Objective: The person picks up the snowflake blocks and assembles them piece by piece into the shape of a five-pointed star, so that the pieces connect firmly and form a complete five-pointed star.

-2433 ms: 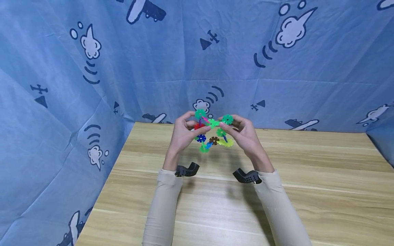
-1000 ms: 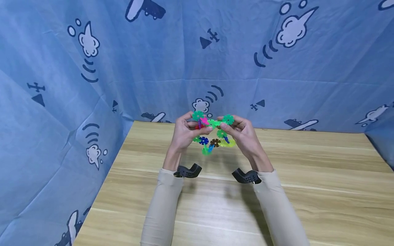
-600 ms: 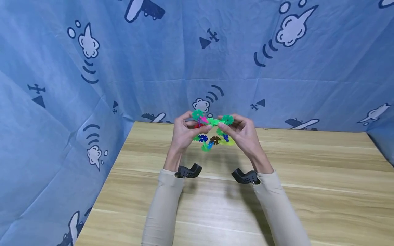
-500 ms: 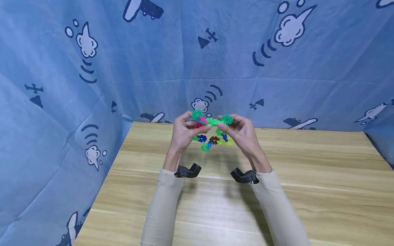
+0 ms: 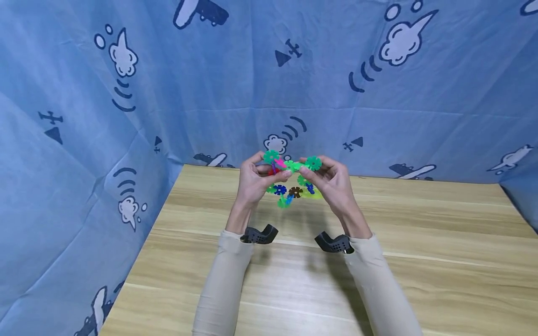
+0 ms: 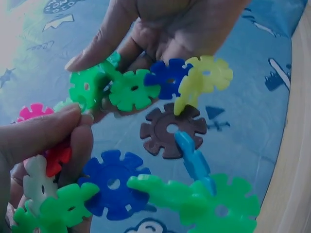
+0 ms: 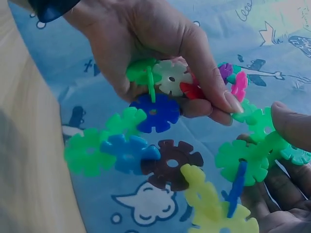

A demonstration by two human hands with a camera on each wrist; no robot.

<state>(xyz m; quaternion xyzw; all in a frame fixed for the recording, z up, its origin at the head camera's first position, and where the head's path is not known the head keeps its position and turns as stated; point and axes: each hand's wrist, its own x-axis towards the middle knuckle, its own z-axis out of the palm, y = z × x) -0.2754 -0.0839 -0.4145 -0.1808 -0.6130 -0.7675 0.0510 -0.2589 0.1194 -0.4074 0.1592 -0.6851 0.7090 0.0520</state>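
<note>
Interlocking snowflake discs in several colours are slotted into a looping chain, held up between both hands above the table. At its near, hanging part are a brown disc point(image 5: 295, 192) and a blue disc point(image 6: 109, 170). My left hand point(image 5: 251, 184) pinches a light green disc point(image 7: 245, 112) between thumb and finger, near the pink disc point(image 7: 239, 86). Facing it, my right hand point(image 5: 336, 186) pinches the adjoining bright green discs point(image 6: 87, 86), thumb on top. The two thumb tips are close together. Yellow discs point(image 6: 209, 73) hang below the right hand; the red disc point(image 6: 58, 158) is partly covered by left fingers.
Under the hands is a wood-grain table point(image 5: 420, 261), its far edge just beyond them. A blue printed cloth point(image 5: 218, 70) rises behind and at the left. Black wrist mounts point(image 5: 260, 234) sit on both forearms.
Around the thumbs, the pink and green discs have tilted slightly, and the middle green pieces look flatter. The hanging part of the chain has swayed a little; both hands stay nearly in place.
</note>
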